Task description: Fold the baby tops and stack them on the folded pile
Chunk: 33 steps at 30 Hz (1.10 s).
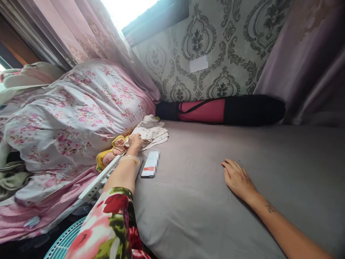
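Observation:
My left hand (135, 141), with a pale bangle (129, 159) on its wrist, reaches forward and has its fingers closed on the near left edge of a crumpled white cloth (152, 130) with small prints. The fingertips are partly hidden in the folds. Just right of that wrist lies a phone (151, 164), its screen lit and partly blurred. My right hand (238, 178) rests palm down on the grey bed sheet (194, 201), fingers stretched out and holding nothing.
Yellow cartoon cushions (110, 156) and a white power strip (93, 185) lie left of my left arm. Beyond them is a floral quilt (81, 104). A long black and pink bag (206, 111) lies along the wall. A teal fan grille (63, 239) stands at lower left.

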Tool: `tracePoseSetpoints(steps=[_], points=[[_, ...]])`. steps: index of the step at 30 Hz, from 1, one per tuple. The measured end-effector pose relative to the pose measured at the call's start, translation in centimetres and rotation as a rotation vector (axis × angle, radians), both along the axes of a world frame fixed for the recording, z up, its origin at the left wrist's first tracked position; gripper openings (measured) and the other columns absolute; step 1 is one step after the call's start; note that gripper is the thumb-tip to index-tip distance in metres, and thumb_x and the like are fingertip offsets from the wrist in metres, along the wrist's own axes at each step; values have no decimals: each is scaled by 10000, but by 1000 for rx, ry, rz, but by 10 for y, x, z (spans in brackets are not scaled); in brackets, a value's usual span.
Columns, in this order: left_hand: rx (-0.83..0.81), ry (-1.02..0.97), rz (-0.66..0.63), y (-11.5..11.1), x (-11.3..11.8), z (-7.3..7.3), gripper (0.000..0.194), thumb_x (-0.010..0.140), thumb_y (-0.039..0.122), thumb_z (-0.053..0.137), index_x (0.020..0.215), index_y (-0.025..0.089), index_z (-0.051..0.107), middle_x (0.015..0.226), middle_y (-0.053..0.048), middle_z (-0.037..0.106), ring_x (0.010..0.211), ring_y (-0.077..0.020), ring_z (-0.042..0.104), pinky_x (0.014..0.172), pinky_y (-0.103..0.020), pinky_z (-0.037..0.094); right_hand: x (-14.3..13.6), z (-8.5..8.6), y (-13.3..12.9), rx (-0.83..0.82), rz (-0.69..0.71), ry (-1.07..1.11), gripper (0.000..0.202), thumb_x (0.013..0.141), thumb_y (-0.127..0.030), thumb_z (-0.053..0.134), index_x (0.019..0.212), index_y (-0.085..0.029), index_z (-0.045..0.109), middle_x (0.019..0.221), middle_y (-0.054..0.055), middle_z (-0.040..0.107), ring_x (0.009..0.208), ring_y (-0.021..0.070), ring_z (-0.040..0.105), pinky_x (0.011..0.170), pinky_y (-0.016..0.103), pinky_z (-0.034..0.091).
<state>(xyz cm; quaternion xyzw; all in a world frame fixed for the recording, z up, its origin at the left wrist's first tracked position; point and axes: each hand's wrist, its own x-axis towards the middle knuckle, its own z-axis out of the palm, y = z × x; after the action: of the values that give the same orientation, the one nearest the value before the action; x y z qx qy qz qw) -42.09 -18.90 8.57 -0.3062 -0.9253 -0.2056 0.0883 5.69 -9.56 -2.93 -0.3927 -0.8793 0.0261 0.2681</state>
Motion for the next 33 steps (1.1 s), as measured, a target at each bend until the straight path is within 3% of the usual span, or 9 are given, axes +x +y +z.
tracePoseSetpoints(steps=[4,9,13,16,18,21,24,28,33], points=[[-29,23,32,4,-7,-9,352,709,156,594,1052,183,667,1141,-137,571,1165,-333,421,969,-425,352,-1,0,0,27,-12,-13,402,920,-181,341,1151,-145,669,1265,151,622,1165,285,584,969,444,491],[-52,64,81,12,-9,-17,235,808,328,598,977,208,709,1197,-152,534,1197,-386,398,983,-498,302,-1,3,-2,55,-19,-10,396,914,-164,351,1134,-159,679,1244,147,636,1140,285,597,955,442,501],[30,54,67,20,2,-5,288,870,358,517,939,161,716,1152,-185,590,1182,-399,427,961,-502,306,-2,5,-4,58,-29,-7,394,911,-158,354,1127,-173,682,1241,137,638,1138,279,598,950,433,502],[78,46,5,32,15,13,327,932,336,416,992,169,690,1060,-137,653,1107,-326,516,943,-428,338,-2,5,-4,52,-38,3,396,903,-150,356,1126,-173,683,1244,140,635,1139,280,597,945,434,503],[183,42,-66,43,25,25,340,968,308,361,1049,161,657,1015,-104,675,1029,-266,567,926,-377,361,-2,4,-4,50,-39,-3,398,899,-144,357,1127,-172,683,1244,140,635,1139,280,597,949,436,501],[422,37,-274,61,46,39,320,991,285,356,1096,123,612,1018,-82,680,946,-193,587,870,-293,404,-2,4,-3,58,-36,-22,398,897,-142,361,1132,-170,681,1247,139,634,1146,280,594,955,432,500],[516,17,-422,80,73,47,292,991,316,402,1083,143,619,987,-49,688,890,-153,600,814,-236,428,-1,4,-3,55,-20,-17,396,899,-149,366,1139,-165,681,1247,144,633,1147,283,593,961,436,499],[636,-42,-622,98,117,47,270,957,306,481,1066,139,663,939,-54,708,835,-154,630,765,-230,446,1,3,-2,24,7,13,396,908,-166,362,1141,-171,682,1242,149,636,1139,286,599,972,461,495],[624,-131,-894,104,185,33,289,915,336,553,1033,129,715,887,-58,730,802,-159,651,759,-234,464,2,2,3,-68,56,140,381,924,-246,391,1215,-176,627,1229,153,647,1155,292,602,980,479,491]])
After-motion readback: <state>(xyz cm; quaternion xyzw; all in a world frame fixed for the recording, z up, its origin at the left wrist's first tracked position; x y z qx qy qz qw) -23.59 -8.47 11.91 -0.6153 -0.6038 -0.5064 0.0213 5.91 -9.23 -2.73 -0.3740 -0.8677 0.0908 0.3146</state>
